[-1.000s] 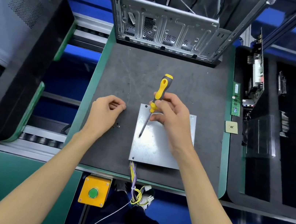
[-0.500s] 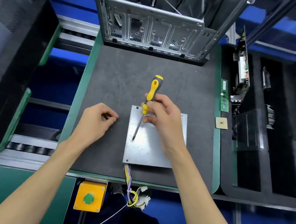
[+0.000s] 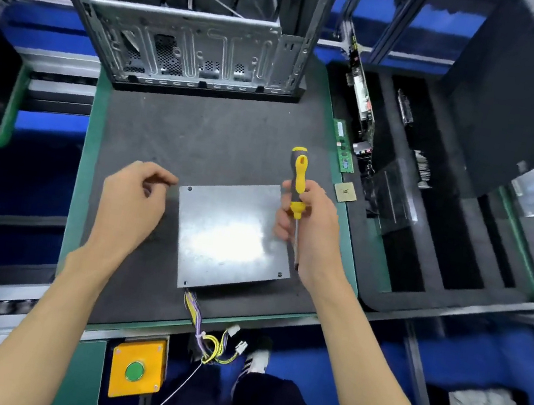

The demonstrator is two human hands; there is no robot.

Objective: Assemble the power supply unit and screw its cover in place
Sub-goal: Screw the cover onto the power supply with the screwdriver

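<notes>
On the dark tabletop (image 3: 219, 139), you are gripping the screwdriver (image 3: 297, 193) in your right hand (image 3: 309, 233) beside the power supply cover (image 3: 233, 235) while your left hand (image 3: 132, 203), fingers curled, seems to be pinching a screw, which needs seating next in a corner hole.

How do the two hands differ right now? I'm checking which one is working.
The right hand grips the screwdriver at the cover plate's right edge; the left hand holds no tool. The right hand overlaps the plate; the left hand's curled fingers lie beside its far left corner. Both are bare.
</notes>
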